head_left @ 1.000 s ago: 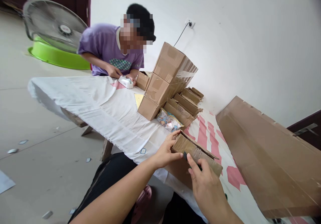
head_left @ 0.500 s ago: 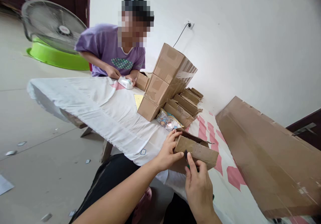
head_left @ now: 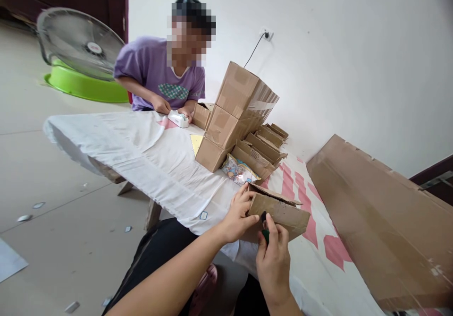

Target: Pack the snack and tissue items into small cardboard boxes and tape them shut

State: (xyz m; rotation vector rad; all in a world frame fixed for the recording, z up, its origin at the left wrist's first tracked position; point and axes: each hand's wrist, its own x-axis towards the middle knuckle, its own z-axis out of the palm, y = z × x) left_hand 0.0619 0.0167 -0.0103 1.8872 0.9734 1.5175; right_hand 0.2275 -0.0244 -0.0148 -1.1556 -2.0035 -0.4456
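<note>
A small open cardboard box rests near the front edge of the cloth-covered table. My left hand grips the box's left end, thumb on the front wall. My right hand is closed around a small dark green tool, its tip pressed against the box's front face. A colourful printed packet lies just behind the box.
A stack of taped cardboard boxes and several flattened ones stand mid-table. A large cardboard sheet leans at the right. A person in a purple shirt sits across, hands by a white device. A floor fan stands behind.
The box has been turned so its front wall faces me and sits lower on the table. My right hand has drawn nearer and lower with the tool. The person opposite raised their head.
</note>
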